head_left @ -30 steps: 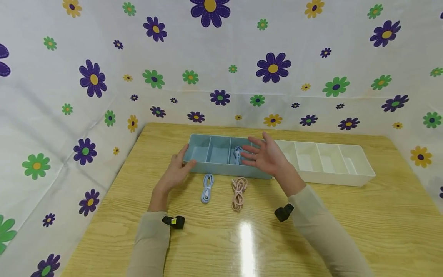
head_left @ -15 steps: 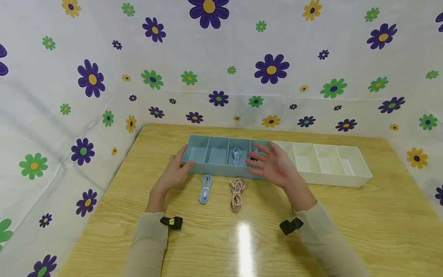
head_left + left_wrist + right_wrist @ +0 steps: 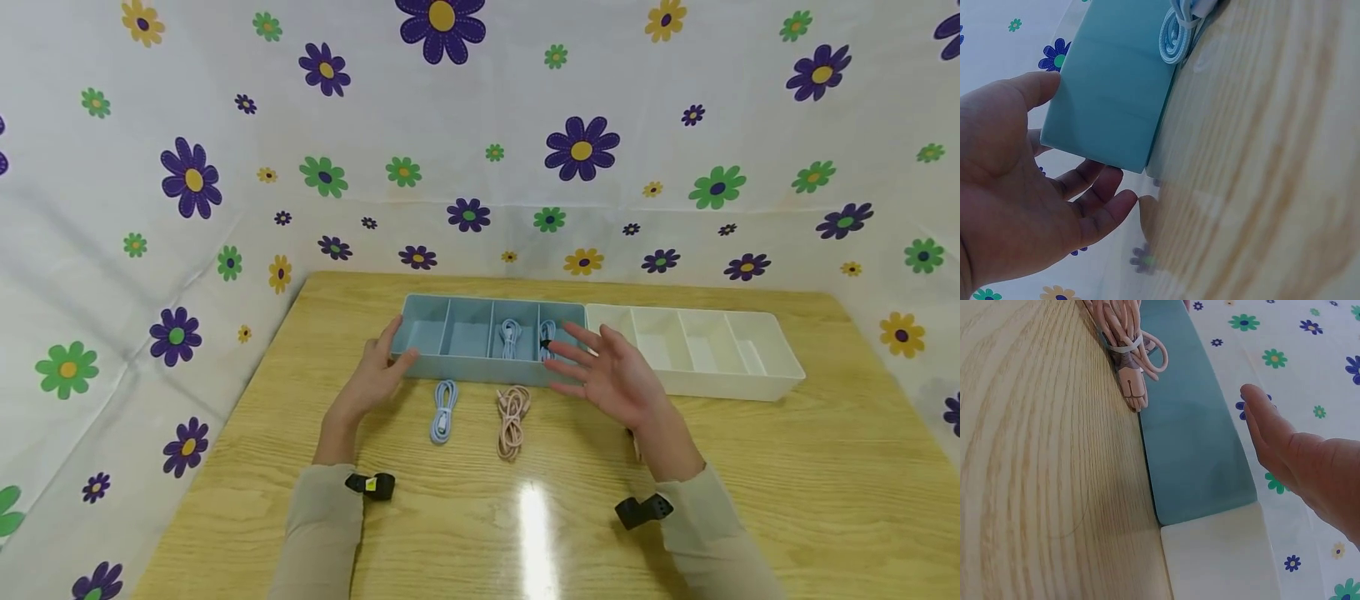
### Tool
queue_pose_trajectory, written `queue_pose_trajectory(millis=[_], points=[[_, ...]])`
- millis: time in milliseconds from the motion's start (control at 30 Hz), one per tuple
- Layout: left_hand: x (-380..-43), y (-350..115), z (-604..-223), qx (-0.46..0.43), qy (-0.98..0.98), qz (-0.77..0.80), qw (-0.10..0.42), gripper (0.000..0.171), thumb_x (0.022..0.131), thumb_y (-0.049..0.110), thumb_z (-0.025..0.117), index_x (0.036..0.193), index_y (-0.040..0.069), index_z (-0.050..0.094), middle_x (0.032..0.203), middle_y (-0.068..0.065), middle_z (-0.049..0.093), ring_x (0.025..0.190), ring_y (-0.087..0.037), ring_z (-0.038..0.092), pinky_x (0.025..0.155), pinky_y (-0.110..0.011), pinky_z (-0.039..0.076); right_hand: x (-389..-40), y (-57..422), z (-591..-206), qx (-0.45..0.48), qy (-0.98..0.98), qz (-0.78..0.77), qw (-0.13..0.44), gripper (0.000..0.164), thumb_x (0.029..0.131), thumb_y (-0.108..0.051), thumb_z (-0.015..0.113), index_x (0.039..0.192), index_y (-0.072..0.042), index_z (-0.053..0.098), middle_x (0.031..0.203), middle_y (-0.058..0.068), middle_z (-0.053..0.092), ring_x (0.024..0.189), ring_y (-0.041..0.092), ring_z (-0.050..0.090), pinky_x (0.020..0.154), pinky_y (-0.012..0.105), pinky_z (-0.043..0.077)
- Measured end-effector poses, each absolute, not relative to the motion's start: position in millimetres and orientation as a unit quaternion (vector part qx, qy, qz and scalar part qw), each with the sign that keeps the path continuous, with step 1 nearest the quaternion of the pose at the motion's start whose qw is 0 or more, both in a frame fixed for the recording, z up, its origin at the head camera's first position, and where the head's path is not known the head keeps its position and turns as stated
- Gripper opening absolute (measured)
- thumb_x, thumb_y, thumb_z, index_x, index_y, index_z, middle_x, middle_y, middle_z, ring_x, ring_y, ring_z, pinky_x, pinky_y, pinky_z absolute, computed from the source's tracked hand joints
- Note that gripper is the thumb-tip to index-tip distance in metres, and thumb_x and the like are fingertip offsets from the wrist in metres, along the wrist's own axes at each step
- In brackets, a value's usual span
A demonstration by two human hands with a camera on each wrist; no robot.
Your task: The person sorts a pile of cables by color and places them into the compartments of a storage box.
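Observation:
In the head view, my left hand (image 3: 372, 375) touches the left end of a blue four-compartment organizer box (image 3: 465, 367). Its thumb is at the front corner and its relaxed fingers lie along the end wall. My right hand (image 3: 618, 379) hovers holding nothing, fingers spread, before the box's right end. A bundled light-blue cable (image 3: 510, 339) lies in the third compartment from the left. Another blue cable (image 3: 547, 332), with a black tie, is in the fourth, partly hidden by fingers. On the table in front lie a light-blue cable (image 3: 443, 412) and a pink cable (image 3: 513, 422).
A white organizer box (image 3: 723, 383) with compartments adjoins the blue one's right end. Both stand on a wood-grain table (image 3: 247, 483) near a flowered cloth backdrop (image 3: 420, 92). A small brownish object (image 3: 636, 446) shows beside my right wrist, mostly hidden.
My right hand has drawn back to the right and toward me from the blue box, uncovering the cable in its fourth compartment. My left hand stays at the box's left end.

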State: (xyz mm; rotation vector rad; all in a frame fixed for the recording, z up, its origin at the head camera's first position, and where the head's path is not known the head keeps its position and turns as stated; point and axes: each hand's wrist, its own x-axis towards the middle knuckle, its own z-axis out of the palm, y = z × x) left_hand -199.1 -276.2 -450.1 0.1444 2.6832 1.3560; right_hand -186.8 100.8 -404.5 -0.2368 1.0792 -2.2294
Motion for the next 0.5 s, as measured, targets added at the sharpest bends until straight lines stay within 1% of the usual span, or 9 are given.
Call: queue_pose_trajectory(millis=[33, 167, 267, 333, 433, 500], points=[[-198.8, -276.7, -451.0, 0.048, 0.889, 0.450, 0.066, 0.071, 0.107, 0.040, 0.042, 0.161, 0.016, 0.003, 0.145, -0.034, 0.022, 0.115, -0.041, 0.042, 0.105, -0.060, 0.034, -186.0, 101.4, -405.4, -0.093, 0.411, -0.847, 0.322, 0.063, 0.109, -0.043, 0.009, 0.159, -0.010, -0.009, 0.164, 0.023, -0.003, 0.149, 0.044, 0.008, 0.116, 0.057, 0.018], [-197.0, -278.4, -453.2, 0.045, 0.888, 0.452, 0.069, 0.072, 0.106, 0.040, 0.042, 0.161, 0.016, 0.002, 0.145, -0.034, 0.021, 0.117, -0.042, 0.042, 0.105, -0.060, 0.035, -183.9, 103.5, -407.6, -0.100, 0.410, -0.847, 0.324, 0.064, 0.109, -0.045, 0.011, 0.159, -0.009, -0.008, 0.164, 0.023, -0.003, 0.149, 0.046, 0.007, 0.111, 0.051, 0.035], [-196.4, -278.7, -452.0, 0.045, 0.889, 0.451, 0.067, 0.071, 0.107, 0.038, 0.042, 0.161, 0.015, 0.003, 0.145, -0.034, 0.021, 0.118, -0.042, 0.041, 0.106, -0.060, 0.033, -183.0, 104.6, -407.4, -0.101, 0.409, -0.848, 0.323, 0.064, 0.109, -0.045, 0.011, 0.160, -0.010, -0.006, 0.164, 0.023, -0.002, 0.148, 0.045, 0.010, 0.105, 0.046, 0.043], [-197.2, -278.2, -450.9, 0.048, 0.889, 0.450, 0.066, 0.071, 0.107, 0.037, 0.042, 0.161, 0.014, 0.004, 0.146, -0.035, 0.021, 0.119, -0.042, 0.040, 0.106, -0.061, 0.032, -182.3, 105.6, -407.6, -0.100, 0.409, -0.848, 0.323, 0.064, 0.109, -0.045, 0.010, 0.160, -0.010, -0.005, 0.164, 0.022, -0.002, 0.147, 0.042, 0.020, 0.104, 0.045, 0.044], [-198.3, -277.6, -450.1, 0.053, 0.890, 0.449, 0.066, 0.071, 0.107, 0.036, 0.043, 0.161, 0.013, 0.004, 0.146, -0.035, 0.021, 0.120, -0.042, 0.040, 0.107, -0.061, 0.031, -181.2, 107.0, -408.6, -0.101, 0.411, -0.848, 0.320, 0.064, 0.109, -0.045, 0.010, 0.160, -0.010, -0.005, 0.164, 0.023, -0.003, 0.141, 0.035, 0.036, 0.103, 0.044, 0.046], [-198.5, -277.8, -450.3, 0.051, 0.890, 0.447, 0.067, 0.071, 0.107, 0.037, 0.043, 0.161, 0.014, 0.004, 0.146, -0.035, 0.022, 0.118, -0.042, 0.041, 0.106, -0.061, 0.032, -180.1, 107.6, -409.3, -0.103, 0.412, -0.847, 0.320, 0.065, 0.109, -0.046, 0.012, 0.160, -0.010, -0.006, 0.164, 0.023, -0.004, 0.136, 0.030, 0.043, 0.102, 0.044, 0.046]])
